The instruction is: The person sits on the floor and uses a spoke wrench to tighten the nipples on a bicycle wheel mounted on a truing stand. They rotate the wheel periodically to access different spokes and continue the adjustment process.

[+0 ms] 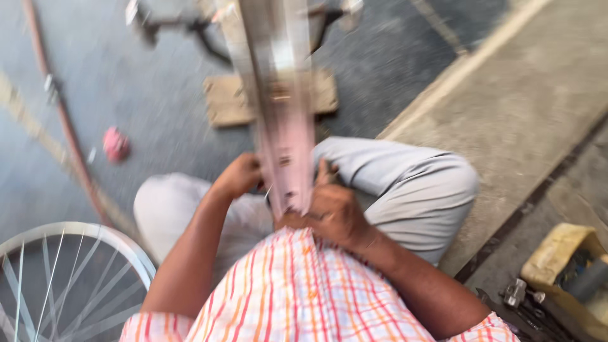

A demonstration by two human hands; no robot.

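A shiny metal wheel rim stands edge-on between my knees, blurred by motion, running from the top of the view down to my lap. My left hand grips its left side near the bottom, fingers curled. My right hand is closed on the right side of the rim, low down; what the fingers pinch is too blurred to tell. My grey trousers and a checked orange-and-white shirt fill the lower middle.
A spoked bicycle wheel lies at the lower left. A wooden block sits on the dark ground behind the rim. A pink object lies left. Tools in a yellow bag are at the lower right, past a concrete slab.
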